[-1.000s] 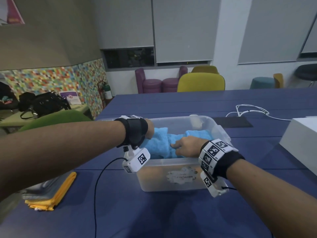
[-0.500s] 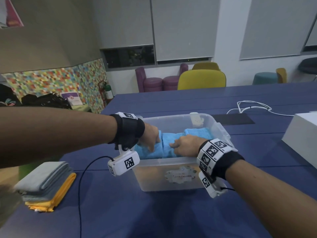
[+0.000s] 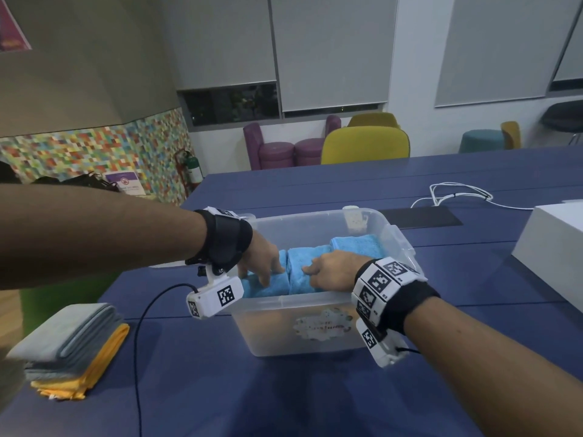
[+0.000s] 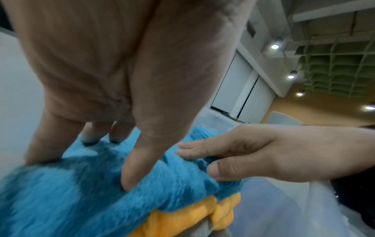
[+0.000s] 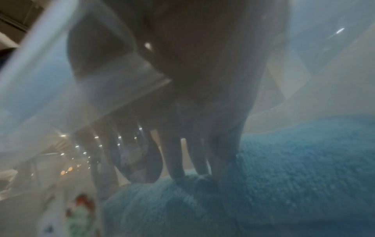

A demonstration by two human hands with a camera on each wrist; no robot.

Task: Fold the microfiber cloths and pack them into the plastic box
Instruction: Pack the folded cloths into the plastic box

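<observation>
I see my left hand and right hand, fingers straight, pressing folded blue microfiber cloths (orange ones beneath) inside the plastic box.

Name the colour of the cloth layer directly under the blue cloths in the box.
Orange-yellow, best in the left wrist view.

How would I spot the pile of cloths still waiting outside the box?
Start at the clear plastic box on the blue table, then look towards its left, near the table's edge. There lies a folded stack, grey cloths above yellow, unlike the blue ones inside the box.
</observation>
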